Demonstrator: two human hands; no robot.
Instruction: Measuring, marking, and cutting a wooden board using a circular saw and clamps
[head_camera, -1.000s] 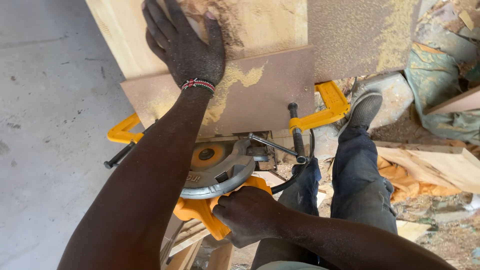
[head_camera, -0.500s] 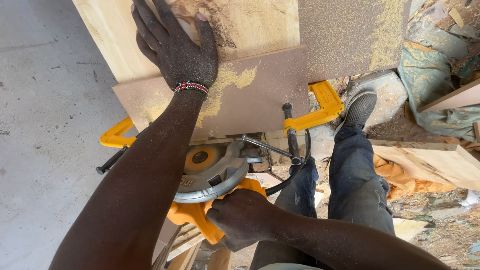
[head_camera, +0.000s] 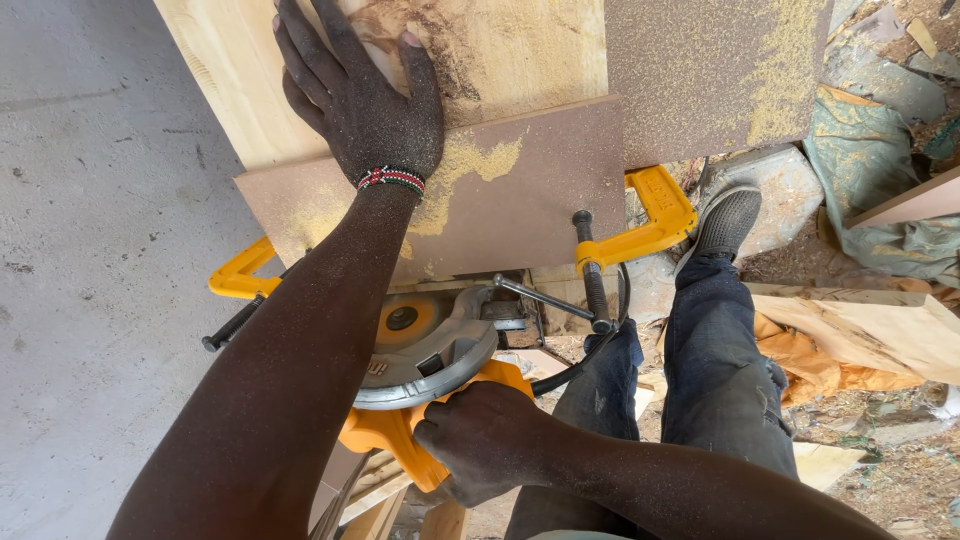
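We pressed left hand (head_camera: 365, 110) flat, fingers spread, on pale wood board (head_camera: 500, 50). Right hand (head_camera: 485, 440) wrapped shut round orange circular saw (head_camera: 425, 350) handle. Sawdust lay on brown board (head_camera: 520, 200) near its clamped edge; cut probably underway, kerf hidden.

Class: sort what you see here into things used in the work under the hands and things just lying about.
In use: left hand flat on pale plank; right hand gripping circular saw; brown board; yellow clamps.

Lying about: green cloth, offcut planks, sawdust.
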